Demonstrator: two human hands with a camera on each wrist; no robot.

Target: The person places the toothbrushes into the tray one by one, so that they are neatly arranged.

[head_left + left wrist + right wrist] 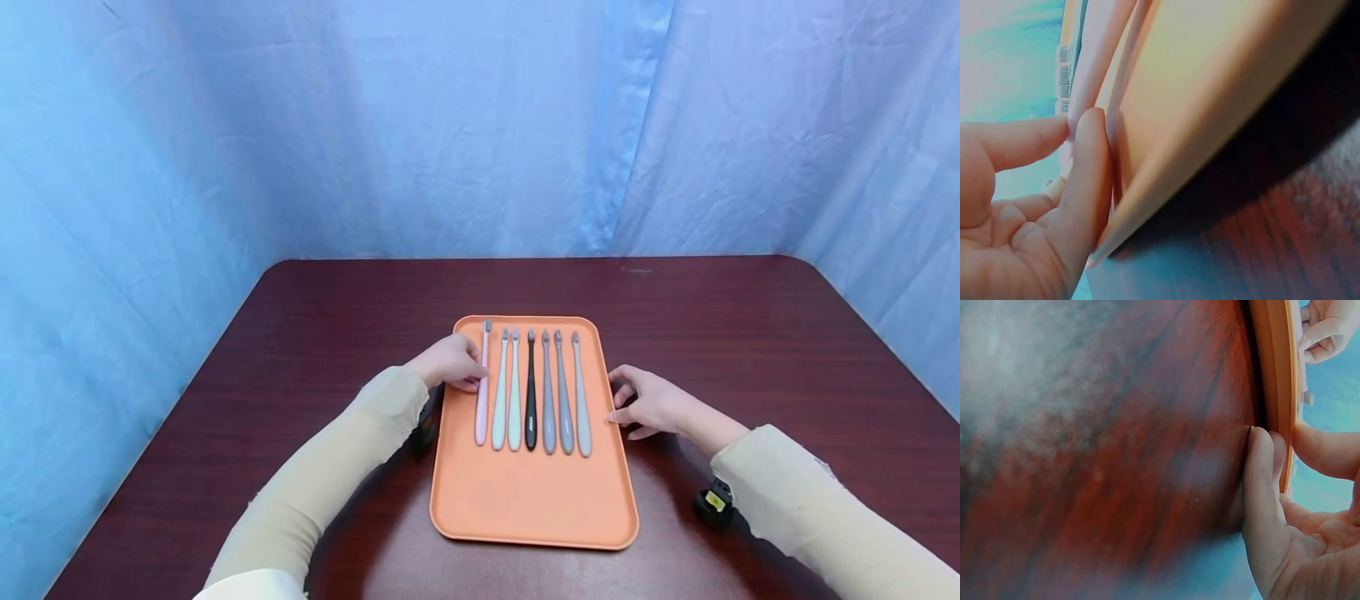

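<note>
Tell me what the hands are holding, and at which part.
The left hand pinches the pink toothbrush at the middle of its handle. The right hand holds nothing; its fingers only touch the right edge of the orange tray.

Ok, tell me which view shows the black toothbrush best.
The head view: the black toothbrush lies whole, fourth from the left in the row on the orange tray. The left wrist view shows only the tray's edge and pale handles close up; the right wrist view shows the tray's rim, no black toothbrush.
</note>
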